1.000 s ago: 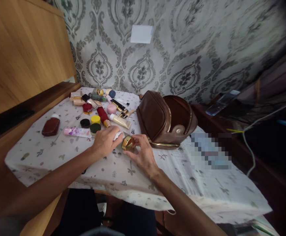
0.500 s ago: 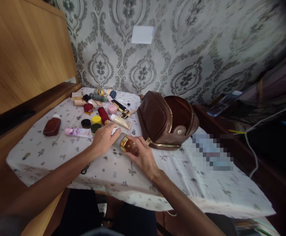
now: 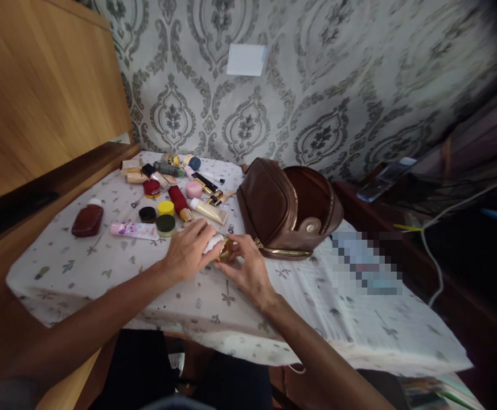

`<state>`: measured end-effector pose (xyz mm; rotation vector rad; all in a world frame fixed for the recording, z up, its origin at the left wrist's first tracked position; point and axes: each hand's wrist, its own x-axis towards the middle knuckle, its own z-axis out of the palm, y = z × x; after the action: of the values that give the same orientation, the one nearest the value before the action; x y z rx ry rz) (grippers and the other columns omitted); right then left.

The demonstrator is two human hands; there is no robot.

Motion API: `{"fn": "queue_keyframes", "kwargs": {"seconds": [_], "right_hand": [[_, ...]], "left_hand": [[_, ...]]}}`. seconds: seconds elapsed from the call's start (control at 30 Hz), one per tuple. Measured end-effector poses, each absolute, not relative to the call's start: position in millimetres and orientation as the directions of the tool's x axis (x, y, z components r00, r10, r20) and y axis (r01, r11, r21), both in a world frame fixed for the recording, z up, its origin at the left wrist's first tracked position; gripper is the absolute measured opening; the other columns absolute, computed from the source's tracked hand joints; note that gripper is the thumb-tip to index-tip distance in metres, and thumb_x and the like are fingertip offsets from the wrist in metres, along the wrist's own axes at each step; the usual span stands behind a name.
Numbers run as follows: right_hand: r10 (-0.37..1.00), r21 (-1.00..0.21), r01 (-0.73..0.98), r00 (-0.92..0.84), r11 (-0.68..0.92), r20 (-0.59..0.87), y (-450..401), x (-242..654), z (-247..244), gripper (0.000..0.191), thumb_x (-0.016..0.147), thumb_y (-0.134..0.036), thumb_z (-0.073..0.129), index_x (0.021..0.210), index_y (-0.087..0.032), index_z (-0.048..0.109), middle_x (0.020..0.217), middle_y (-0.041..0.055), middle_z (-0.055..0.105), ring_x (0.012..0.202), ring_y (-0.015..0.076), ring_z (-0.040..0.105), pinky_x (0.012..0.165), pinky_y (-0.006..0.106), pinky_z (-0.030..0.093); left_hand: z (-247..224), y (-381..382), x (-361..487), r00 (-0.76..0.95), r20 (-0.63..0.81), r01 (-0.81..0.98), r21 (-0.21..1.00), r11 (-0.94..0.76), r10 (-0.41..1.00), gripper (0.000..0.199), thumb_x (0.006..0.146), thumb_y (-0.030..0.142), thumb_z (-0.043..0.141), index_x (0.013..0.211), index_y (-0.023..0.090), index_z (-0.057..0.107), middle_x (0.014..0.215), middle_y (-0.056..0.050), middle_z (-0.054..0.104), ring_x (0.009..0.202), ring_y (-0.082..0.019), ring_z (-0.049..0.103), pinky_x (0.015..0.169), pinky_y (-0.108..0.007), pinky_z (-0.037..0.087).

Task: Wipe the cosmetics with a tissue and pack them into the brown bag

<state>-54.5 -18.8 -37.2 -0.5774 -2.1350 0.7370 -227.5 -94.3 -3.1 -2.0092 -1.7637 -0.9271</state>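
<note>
In front of me my right hand grips a small clear container with a gold band, thumb and fingers around its right end. My left hand is closed on a crumpled white wipe, which presses against the container's left side. Most of the container is hidden by my fingers and the wipe. Just beyond my left hand are a jar with a dark green lid, a cream-coloured tube and a red tube with a gold cap.
A brown cosmetic bag stands unzipped to the right. Left lie a pink-and-purple tube and a reddish-brown bottle. Several more cosmetics, including a pink jar, crowd the back of the patterned tablecloth.
My left hand has moved right with the white wipe and now presses it onto the gold-banded container, covering its left part. My right hand has stayed nearly in place.
</note>
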Motion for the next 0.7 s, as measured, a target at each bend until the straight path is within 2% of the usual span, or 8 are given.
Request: {"fn": "queue_keyframes", "kwargs": {"seconds": [0.13, 0.23, 0.33, 0.47, 0.6, 0.7], "right_hand": [[0.551, -0.588, 0.166, -0.608, 0.792, 0.571, -20.9, -53.9, -33.8, 0.052, 0.076, -0.020, 0.078, 0.123, -0.026, 0.056, 0.111, 0.0070, 0.057, 0.087, 0.0206, 0.063, 0.079, 0.039, 0.060], [0.543, -0.575, 0.179, -0.628, 0.798, 0.557, -22.2, -54.1, -33.0, 0.055, 0.075, -0.018, 0.078, 0.124, -0.027, 0.056, 0.115, 0.0081, 0.056, 0.095, 0.0230, 0.063, 0.079, 0.038, 0.060], [0.570, -0.596, 0.208, -0.638, 0.775, 0.518, -23.4, -54.2, -32.6, 0.054, 0.077, -0.019, 0.077, 0.126, -0.026, 0.055, 0.112, 0.0076, 0.056, 0.087, 0.0212, 0.064, 0.074, 0.038, 0.060], [0.625, -0.689, 0.191, -0.631, 0.699, 0.460, -24.5, -54.4, -32.2, 0.052, 0.081, -0.026, 0.075, 0.128, -0.026, 0.054, 0.109, 0.0061, 0.056, 0.065, 0.0137, 0.061, 0.064, 0.034, 0.060], [0.677, -0.766, 0.163, -0.604, 0.622, 0.422, -23.0, -54.6, -34.1, 0.057, 0.081, -0.042, 0.076, 0.129, -0.023, 0.051, 0.106, 0.0073, 0.059, 0.068, 0.0152, 0.062, 0.060, 0.031, 0.058], [0.673, -0.745, 0.163, -0.581, 0.646, 0.457, -20.9, -54.1, -36.5, 0.054, 0.082, -0.042, 0.075, 0.125, -0.021, 0.051, 0.100, 0.0064, 0.061, 0.070, 0.0165, 0.063, 0.065, 0.033, 0.058]], "left_hand": [[-3.2, -90.4, -231.3, -0.065, 0.614, 0.946, 0.290, -0.148, 0.787, 0.019, 0.097, 0.033, 0.046, 0.084, 0.021, 0.051, 0.086, -0.004, 0.057, 0.078, -0.019, 0.057, 0.066, -0.028, 0.043], [-4.6, -86.2, -239.8, -0.145, 0.575, 0.915, 0.387, -0.112, 0.805, 0.018, 0.097, 0.031, 0.048, 0.082, 0.021, 0.049, 0.085, -0.003, 0.057, 0.077, -0.018, 0.057, 0.067, -0.029, 0.043], [-6.1, -83.1, -246.1, -0.169, 0.550, 0.898, 0.429, -0.103, 0.818, 0.019, 0.099, 0.030, 0.046, 0.081, 0.022, 0.047, 0.080, -0.001, 0.056, 0.078, -0.019, 0.057, 0.071, -0.030, 0.044], [-7.5, -81.7, -247.4, -0.166, 0.546, 0.900, 0.424, -0.099, 0.821, 0.019, 0.099, 0.030, 0.045, 0.082, 0.022, 0.047, 0.081, -0.002, 0.056, 0.079, -0.019, 0.058, 0.072, -0.030, 0.044], [-7.5, -84.8, -243.6, -0.131, 0.564, 0.925, 0.365, -0.104, 0.815, 0.018, 0.098, 0.030, 0.046, 0.082, 0.021, 0.048, 0.085, -0.003, 0.057, 0.078, -0.019, 0.058, 0.069, -0.030, 0.044], [-6.0, -89.6, -238.0, -0.067, 0.604, 0.942, 0.302, -0.150, 0.795, 0.018, 0.099, 0.032, 0.044, 0.087, 0.021, 0.051, 0.088, -0.005, 0.058, 0.079, -0.020, 0.059, 0.067, -0.030, 0.045]]}}
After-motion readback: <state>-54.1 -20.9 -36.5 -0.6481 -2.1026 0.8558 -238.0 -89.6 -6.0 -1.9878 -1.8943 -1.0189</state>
